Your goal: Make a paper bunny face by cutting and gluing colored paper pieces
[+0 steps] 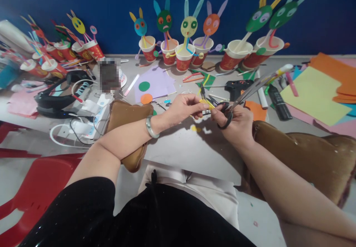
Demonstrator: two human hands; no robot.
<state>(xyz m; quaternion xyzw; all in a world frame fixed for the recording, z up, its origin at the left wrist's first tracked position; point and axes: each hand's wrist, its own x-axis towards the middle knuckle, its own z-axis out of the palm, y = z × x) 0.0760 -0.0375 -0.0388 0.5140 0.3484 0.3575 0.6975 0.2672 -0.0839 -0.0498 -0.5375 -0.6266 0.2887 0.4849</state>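
The left hand point(182, 108) pinches a small yellow paper scrap point(205, 103) between thumb and fingertips, above the grey desk point(183, 147) near its front edge; the scrap is thin, flat and bright; the right hand point(236, 123) has fingers curled through the black loops of long silver-bladed scissors point(250, 89); their long axis slants up and rightward, tips toward the far right corner, blades nearly closed at the scrap.

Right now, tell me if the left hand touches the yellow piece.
Touching. The head view shows the left hand pinching the yellow piece between its fingertips, beside the scissors held in the right hand.
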